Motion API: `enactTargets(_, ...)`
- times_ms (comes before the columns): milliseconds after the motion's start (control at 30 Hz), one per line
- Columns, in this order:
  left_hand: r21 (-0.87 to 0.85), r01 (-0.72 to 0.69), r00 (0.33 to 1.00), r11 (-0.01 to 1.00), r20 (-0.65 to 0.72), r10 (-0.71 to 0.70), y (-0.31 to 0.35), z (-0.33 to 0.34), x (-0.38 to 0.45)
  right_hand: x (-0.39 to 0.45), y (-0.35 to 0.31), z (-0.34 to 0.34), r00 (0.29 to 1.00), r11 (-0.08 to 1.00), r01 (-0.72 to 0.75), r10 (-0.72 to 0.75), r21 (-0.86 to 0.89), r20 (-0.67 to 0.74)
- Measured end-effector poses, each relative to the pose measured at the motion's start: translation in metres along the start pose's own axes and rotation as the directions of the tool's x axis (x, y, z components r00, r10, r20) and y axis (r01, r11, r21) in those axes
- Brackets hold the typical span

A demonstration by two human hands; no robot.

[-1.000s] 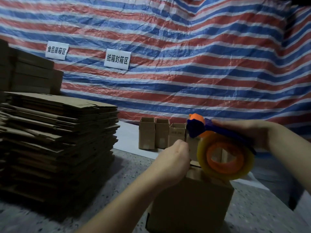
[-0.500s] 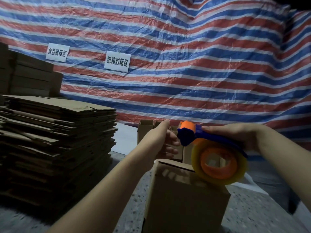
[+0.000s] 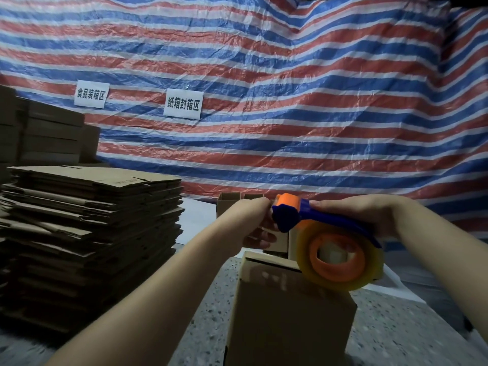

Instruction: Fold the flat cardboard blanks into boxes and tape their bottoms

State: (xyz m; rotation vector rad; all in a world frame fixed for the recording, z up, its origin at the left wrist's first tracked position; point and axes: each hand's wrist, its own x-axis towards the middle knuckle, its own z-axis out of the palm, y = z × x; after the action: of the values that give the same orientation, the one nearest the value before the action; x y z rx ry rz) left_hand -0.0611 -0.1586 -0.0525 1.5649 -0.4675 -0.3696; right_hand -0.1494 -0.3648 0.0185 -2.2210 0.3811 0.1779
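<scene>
Brown cardboard box (image 3: 287,310) stands on the speckled floor under both hands. The right hand (image 3: 361,215) grips the blue-and-orange tape dispenser (image 3: 324,244), whose roll touches the box top. The left hand (image 3: 253,220) pinches at its cutter head, apparently freeing the tape end. That end should land centred on the seam before drawing straight across.

One head-worn wide-angle view looks forward and slightly down, close over the box (image 3: 287,313), with the striped tarp (image 3: 290,101) far behind it
</scene>
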Motion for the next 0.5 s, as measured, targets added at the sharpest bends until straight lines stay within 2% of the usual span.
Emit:
enactTargets(333, 0.053, 0.055, 0.996, 0.997, 0.065, -0.058, 0.015, -0.011, 0.001, -0.001, 0.0, -0.002, 1.0, 1.0, 0.02, -0.02, 0.01, 0.024)
enactTargets(500, 0.218, -0.101, 0.994, 0.971, -0.025, 0.109, 0.018, -0.01, -0.001, -0.004, -0.006, -0.01, 0.996, 0.997, 0.066, -0.063, -0.043, 0.06)
